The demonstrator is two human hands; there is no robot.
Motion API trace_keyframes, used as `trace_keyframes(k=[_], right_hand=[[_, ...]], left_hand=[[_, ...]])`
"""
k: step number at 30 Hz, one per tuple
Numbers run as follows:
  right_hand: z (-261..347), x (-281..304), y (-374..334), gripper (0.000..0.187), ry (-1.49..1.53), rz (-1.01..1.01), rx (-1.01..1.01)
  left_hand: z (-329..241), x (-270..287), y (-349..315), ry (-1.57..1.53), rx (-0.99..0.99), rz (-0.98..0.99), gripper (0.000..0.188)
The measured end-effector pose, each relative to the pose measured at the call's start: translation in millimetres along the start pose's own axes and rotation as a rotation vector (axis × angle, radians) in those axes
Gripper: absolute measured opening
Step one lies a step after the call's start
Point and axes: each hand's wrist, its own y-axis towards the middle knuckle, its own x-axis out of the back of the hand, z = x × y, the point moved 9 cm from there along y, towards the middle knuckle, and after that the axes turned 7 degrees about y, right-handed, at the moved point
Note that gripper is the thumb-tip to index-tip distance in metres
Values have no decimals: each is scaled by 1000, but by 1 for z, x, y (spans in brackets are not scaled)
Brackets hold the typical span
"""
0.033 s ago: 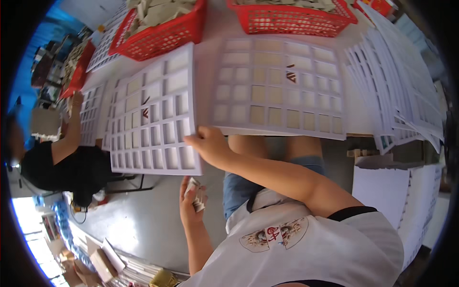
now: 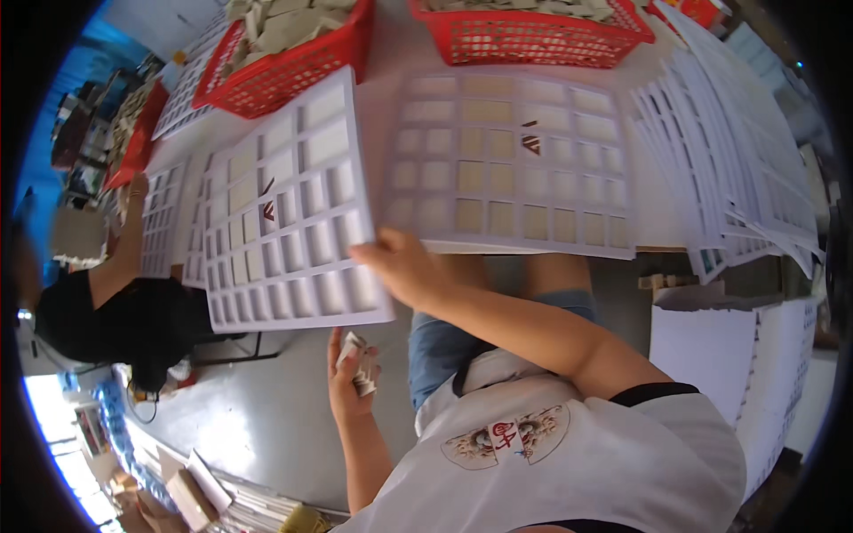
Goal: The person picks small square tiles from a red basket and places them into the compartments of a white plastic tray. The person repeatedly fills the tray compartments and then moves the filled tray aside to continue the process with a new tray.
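White rectangular board with a grid of recesses (image 2: 289,218) is held tilted at the edge of the white table (image 2: 378,107), its right side pinched narrowly by the right hand (image 2: 404,269). Several small, pale, flat tiles (image 2: 362,377), too overlapped to be counted, are gripped in the curled left hand (image 2: 346,391). One similar white gridded board (image 2: 514,164) is laid alongside. Three red perforated plastic baskets (image 2: 533,43) are heaped with pale flat pieces (image 2: 293,27).

Three red baskets (image 2: 542,40), one co-worker (image 2: 129,315), two wearer's hands (image 2: 411,269) show.
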Motion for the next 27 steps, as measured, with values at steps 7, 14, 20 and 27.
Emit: trace_keyframes(k=[7,14,20,27], right_hand=[[45,248,-123,54,336,-277,267],[23,366,-165,47,227,-563,268],[0,402,-154,39,-72,-704,238],[11,402,-155,31,-787,-842,273]], left_hand=[[7,-83,10,-9,109,259,56],[25,-175,55,135,182,334,56],[-35,-125,82,231,-26,150,67],[-47,-131,103,502,136,322,85]])
